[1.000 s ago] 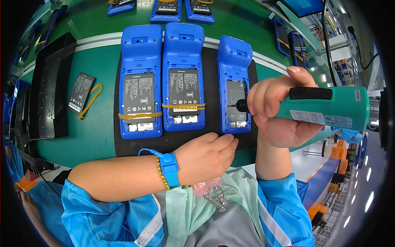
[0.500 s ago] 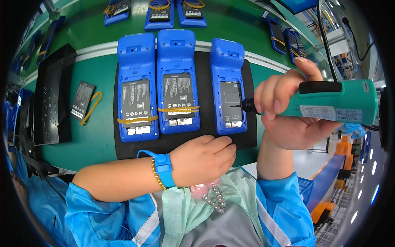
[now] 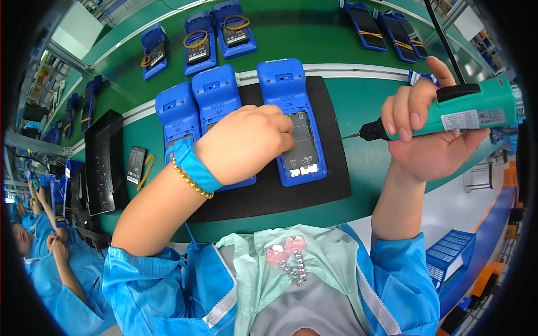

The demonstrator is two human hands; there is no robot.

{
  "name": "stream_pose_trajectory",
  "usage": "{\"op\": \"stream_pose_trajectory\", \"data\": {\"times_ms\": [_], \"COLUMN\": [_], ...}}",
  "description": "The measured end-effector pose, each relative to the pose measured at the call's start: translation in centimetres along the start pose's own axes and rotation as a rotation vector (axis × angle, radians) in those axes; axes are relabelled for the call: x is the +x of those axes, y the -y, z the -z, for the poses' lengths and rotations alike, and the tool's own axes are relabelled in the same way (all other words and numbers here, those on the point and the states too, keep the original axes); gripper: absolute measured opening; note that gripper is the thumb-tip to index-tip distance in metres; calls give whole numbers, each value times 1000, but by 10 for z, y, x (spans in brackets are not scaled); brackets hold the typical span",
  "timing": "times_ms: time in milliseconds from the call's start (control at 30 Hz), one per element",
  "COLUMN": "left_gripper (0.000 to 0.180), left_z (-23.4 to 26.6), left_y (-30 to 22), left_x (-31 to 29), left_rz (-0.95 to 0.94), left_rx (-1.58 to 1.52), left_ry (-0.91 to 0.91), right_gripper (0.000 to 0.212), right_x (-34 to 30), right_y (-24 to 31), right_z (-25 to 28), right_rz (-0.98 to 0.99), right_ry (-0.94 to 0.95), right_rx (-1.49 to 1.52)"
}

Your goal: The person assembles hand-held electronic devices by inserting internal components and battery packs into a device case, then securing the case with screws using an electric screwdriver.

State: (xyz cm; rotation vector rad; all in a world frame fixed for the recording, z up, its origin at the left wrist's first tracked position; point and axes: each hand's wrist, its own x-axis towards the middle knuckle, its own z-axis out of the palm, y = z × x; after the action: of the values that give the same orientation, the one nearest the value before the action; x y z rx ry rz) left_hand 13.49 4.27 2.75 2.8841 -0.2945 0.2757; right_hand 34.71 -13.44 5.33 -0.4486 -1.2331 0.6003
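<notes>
Three blue handheld terminals lie back side up on a black mat (image 3: 333, 140): a left terminal (image 3: 175, 102), a middle terminal (image 3: 216, 84) and a right terminal (image 3: 282, 78). The right one's battery bay shows a dark grey floor with white labels at its lower end. My left hand (image 3: 246, 143), with a blue wrist strap, covers much of the middle terminal; its fingers are curled at the right terminal's left edge, their tips hidden. My right hand (image 3: 412, 115) grips a green electric screwdriver (image 3: 487, 106), its bit pointing left, apart from the right terminal.
A loose battery (image 3: 135, 163) and rubber band (image 3: 147, 171) lie left of the mat, beside a black tray (image 3: 103, 162). More banded terminals (image 3: 199, 45) stand beyond the metal rail. A blue basket (image 3: 451, 255) is at lower right; a co-worker's arm (image 3: 70, 274) shows at left.
My left hand has moved up from the mat's near edge onto the middle and right terminals. My right hand has drawn the screwdriver rightward, away from the right terminal. The view has shifted.
</notes>
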Motion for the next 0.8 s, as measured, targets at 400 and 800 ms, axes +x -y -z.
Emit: {"op": "stream_pose_trajectory", "data": {"times_ms": [400, 800], "left_gripper": [6, 19], "left_z": [11, 14], "left_y": [4, -1], "left_x": [40, 31], "left_rz": [-82, -187], "left_rx": [5, 83], "left_ry": [334, 231], "right_gripper": [98, 93], "right_x": [-5, -5], "right_y": [3, -5], "right_z": [6, -7], "right_rz": [-12, -28], "right_ry": [-82, -107], "right_rx": [20, 97]}}
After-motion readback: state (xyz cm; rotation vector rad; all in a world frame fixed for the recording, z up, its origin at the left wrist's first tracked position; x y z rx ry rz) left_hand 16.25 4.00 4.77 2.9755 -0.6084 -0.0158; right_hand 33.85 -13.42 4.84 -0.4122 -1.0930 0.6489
